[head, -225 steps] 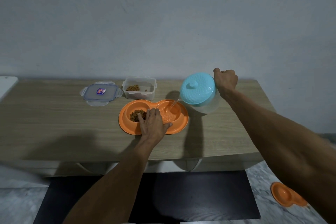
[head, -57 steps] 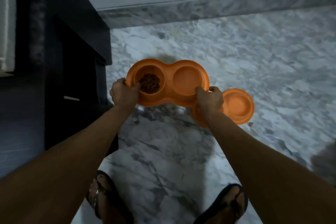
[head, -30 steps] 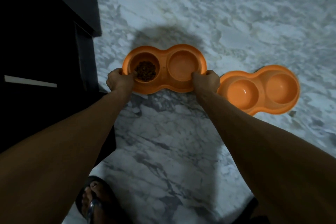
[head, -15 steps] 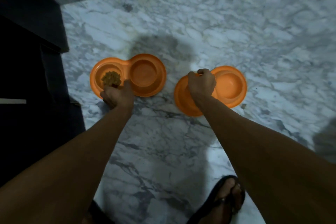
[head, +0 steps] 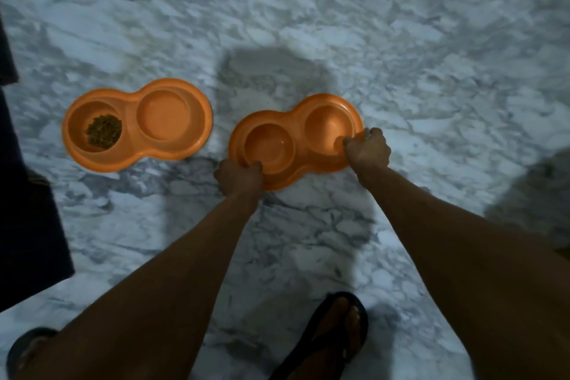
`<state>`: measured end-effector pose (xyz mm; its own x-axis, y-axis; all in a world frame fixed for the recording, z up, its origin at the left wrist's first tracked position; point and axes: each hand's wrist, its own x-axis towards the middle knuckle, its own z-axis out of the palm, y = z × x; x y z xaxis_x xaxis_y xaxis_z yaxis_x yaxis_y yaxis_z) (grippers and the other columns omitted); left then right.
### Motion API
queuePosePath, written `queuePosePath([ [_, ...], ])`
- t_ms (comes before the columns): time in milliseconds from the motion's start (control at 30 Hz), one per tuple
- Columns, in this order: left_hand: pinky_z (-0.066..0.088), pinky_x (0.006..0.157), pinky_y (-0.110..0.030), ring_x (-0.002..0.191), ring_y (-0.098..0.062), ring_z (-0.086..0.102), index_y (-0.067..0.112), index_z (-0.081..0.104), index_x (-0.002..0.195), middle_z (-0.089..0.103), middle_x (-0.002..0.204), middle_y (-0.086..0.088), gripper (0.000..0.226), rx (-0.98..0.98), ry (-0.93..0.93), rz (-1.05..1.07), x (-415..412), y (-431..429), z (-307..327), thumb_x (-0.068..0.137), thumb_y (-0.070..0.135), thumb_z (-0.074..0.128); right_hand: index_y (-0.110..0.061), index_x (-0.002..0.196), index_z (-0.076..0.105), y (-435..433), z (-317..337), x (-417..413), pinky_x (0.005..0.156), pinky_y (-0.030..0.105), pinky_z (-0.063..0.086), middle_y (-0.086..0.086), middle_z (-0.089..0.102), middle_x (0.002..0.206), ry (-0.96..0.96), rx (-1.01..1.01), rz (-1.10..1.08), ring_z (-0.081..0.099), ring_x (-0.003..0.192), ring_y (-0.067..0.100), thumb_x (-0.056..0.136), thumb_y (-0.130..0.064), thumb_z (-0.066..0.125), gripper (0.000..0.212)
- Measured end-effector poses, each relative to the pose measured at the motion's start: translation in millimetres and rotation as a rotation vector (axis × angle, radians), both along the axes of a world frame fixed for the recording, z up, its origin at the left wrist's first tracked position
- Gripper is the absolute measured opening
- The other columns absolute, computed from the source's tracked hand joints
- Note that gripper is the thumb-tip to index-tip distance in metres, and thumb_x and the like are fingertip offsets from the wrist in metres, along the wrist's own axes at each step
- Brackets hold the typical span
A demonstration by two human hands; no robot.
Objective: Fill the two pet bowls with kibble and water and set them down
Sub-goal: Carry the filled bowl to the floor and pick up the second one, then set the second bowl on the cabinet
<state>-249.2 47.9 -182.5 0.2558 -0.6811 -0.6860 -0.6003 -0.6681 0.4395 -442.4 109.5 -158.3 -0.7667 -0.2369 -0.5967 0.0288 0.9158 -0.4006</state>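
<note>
Since the frame half a second back, the left hand (head: pixel 239 177) has left the filled dish and crossed over to the second one; both hands now grip the same dish.

Far left edge: dark cabinet side (head: pixel 18 194), in shadow.

Left of centre: orange plastic double pet bowl with kibble (head: pixel 135 125), flat on the grey-veined white marble floor (head: pixel 401 25), untouched. Its left well holds a small heap of brown kibble (head: pixel 103 130). Its right well looks smooth orange; cannot tell from this view whether water is in it.

Just right of it, apart by a strip of floor: second orange plastic double pet bowl (head: pixel 296 140), angled so its right end sits farther from the camera. Both of its 2 wells show no kibble; a faint glint in the nearer well, contents unclear. Cannot tell whether it rests on the floor or is held just above it.

Left hand curled closed on the near left rim of this second bowl, thumb on top of the lip. Right hand (head: pixel 367 149) closed on the right end rim, fingers hooked over the edge.

Bottom of view: 1 foot in a black flip-flop sandal (head: pixel 336 333) between the forearms; a dark sandal toe (head: pixel 27 345) at the lower left corner.
</note>
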Motion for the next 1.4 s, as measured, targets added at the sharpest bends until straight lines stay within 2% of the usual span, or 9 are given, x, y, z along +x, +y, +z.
queuePosePath([
  [200,0.044,0.074,-0.029,0.096,-0.027,0.064,0.000,0.067,0.107,0.068,0.101,-0.012,0.037,-0.079,0.014,0.042,8,-7,34,0.078,0.022,0.072,-0.005,0.126,0.054,-2,30,10,0.092,0.046,0.052,0.015,0.063,0.119,0.011,-0.049,-0.063,0.061,0.107,0.033,0.085,-0.028,0.067,0.049],
  [333,0.058,0.078,-0.046,0.089,-0.034,0.068,0.007,0.061,0.083,0.064,0.086,-0.013,0.024,-0.140,0.038,0.057,13,-26,103,0.072,0.024,0.075,-0.001,0.126,0.054,-12,98,12,0.079,0.038,0.050,0.015,0.062,0.114,-0.015,-0.125,-0.103,0.060,0.096,0.028,0.085,-0.024,0.067,0.049],
  [433,0.057,0.079,-0.053,0.091,-0.036,0.068,0.002,0.063,0.105,0.066,0.094,-0.018,0.048,-0.171,0.068,0.046,15,-47,180,0.067,0.030,0.072,-0.004,0.132,0.053,-29,174,13,0.078,0.034,0.045,0.009,0.060,0.110,-0.038,-0.193,-0.129,0.054,0.092,0.022,0.083,-0.024,0.066,0.054],
  [700,0.053,0.088,-0.042,0.094,-0.027,0.061,0.001,0.063,0.115,0.062,0.099,-0.010,0.040,-0.349,0.148,0.210,38,-84,474,0.081,0.019,0.072,-0.013,0.140,0.050,-78,446,38,0.093,0.039,0.050,0.010,0.051,0.140,-0.070,-0.345,-0.134,0.054,0.120,0.028,0.082,-0.031,0.068,0.063],
  [867,0.056,0.082,-0.043,0.087,-0.026,0.061,0.004,0.067,0.111,0.066,0.098,-0.010,0.038,-0.401,0.214,0.295,79,-91,631,0.077,0.020,0.073,-0.013,0.133,0.056,-88,596,78,0.084,0.042,0.057,0.008,0.055,0.121,-0.115,-0.472,-0.156,0.059,0.097,0.026,0.079,-0.028,0.072,0.058],
  [967,0.056,0.077,-0.041,0.087,-0.028,0.063,0.011,0.067,0.103,0.065,0.096,-0.010,0.026,-0.448,0.250,0.304,112,-91,697,0.079,0.020,0.072,-0.013,0.130,0.057,-90,665,108,0.088,0.051,0.057,0.013,0.056,0.124,-0.125,-0.504,-0.144,0.063,0.105,0.033,0.074,-0.029,0.073,0.060],
  [1167,0.054,0.084,-0.038,0.087,-0.026,0.062,0.020,0.062,0.101,0.064,0.093,-0.006,0.023,-0.530,0.306,0.346,201,-85,789,0.081,0.021,0.073,-0.015,0.122,0.059,-89,763,193,0.086,0.052,0.058,0.006,0.058,0.110,-0.109,-0.596,-0.090,0.064,0.101,0.032,0.068,-0.034,0.072,0.059],
  [1300,0.054,0.090,-0.043,0.093,-0.028,0.065,0.013,0.067,0.106,0.065,0.102,-0.008,0.035,-0.579,0.339,0.367,276,-84,824,0.075,0.028,0.076,-0.016,0.123,0.059,-88,802,266,0.084,0.051,0.059,0.010,0.061,0.113,-0.099,-0.643,-0.065,0.065,0.099,0.032,0.069,-0.034,0.072,0.058],
  [1400,0.055,0.089,-0.046,0.094,-0.031,0.066,0.023,0.062,0.088,0.065,0.112,-0.011,0.024,-0.586,0.314,0.383,340,-80,841,0.073,0.035,0.075,-0.015,0.122,0.059,-86,825,328,0.085,0.051,0.058,0.011,0.063,0.112,-0.084,-0.662,-0.047,0.064,0.099,0.032,0.072,-0.035,0.072,0.055],
])
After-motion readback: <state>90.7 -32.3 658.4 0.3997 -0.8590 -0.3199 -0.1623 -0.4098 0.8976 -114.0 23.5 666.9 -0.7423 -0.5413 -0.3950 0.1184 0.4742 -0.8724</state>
